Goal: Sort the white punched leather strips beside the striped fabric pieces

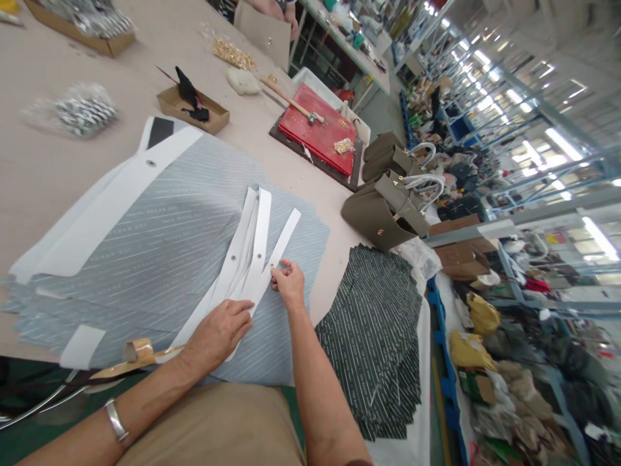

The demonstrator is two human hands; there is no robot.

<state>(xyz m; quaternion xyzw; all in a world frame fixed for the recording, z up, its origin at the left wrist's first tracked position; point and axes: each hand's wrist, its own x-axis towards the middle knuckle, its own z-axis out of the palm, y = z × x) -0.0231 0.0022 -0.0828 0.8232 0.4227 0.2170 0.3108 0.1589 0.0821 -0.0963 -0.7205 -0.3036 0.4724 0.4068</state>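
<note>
A bundle of white strips with round metal snaps lies on a stack of blue-grey printed lining pieces. One separate white strip slants beside the bundle. My left hand rests across the lower strips, fingers stretched out flat. At the edge of the separate strip, my right hand is closed in a pinch, its fingertips beside a small snap. Whether a small part is also between those fingers is hidden. Further left, a wide white band with one snap edges the top lining piece.
Dark striped lining pieces are stacked at the right. Olive handbags stand behind them. A hammer lies on a red slab. Toward the back are a small cardboard tray and bagged silver parts. Another person's hand shows beyond.
</note>
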